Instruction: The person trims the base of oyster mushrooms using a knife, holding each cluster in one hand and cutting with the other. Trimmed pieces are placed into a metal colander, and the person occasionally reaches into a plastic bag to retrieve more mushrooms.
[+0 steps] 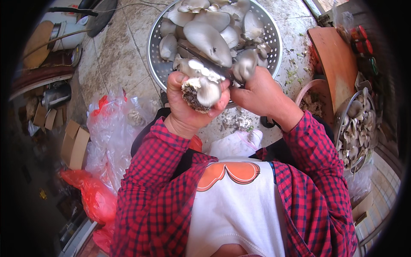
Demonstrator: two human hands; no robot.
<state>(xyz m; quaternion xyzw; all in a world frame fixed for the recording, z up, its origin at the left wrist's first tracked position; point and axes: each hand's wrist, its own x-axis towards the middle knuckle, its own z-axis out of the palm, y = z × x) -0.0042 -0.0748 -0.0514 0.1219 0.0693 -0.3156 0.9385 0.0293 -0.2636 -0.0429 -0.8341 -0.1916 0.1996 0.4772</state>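
My left hand (181,117) grips an oyster mushroom cluster (208,92) from below, with its dark, crumbly substrate base (192,98) facing me. In my right hand (265,93) is a knife, its dark blade (222,69) slanting up and left against the far side of the cluster. A grey mushroom cap (245,66) sits by my right thumb and fingers; whether it is cut free cannot be told. Both hands are over the near rim of a perforated metal colander (272,38), heaped with grey oyster mushrooms (205,40). The knife handle is hidden in my fist.
Clear plastic bags (110,138) and a red bag (98,196) lie left, near a cardboard box (75,144). On the right are a pink basin (310,91) with scraps, a wooden board (335,61) and another mushroom-filled container (354,131). Trimmings (239,123) litter the tiled floor.
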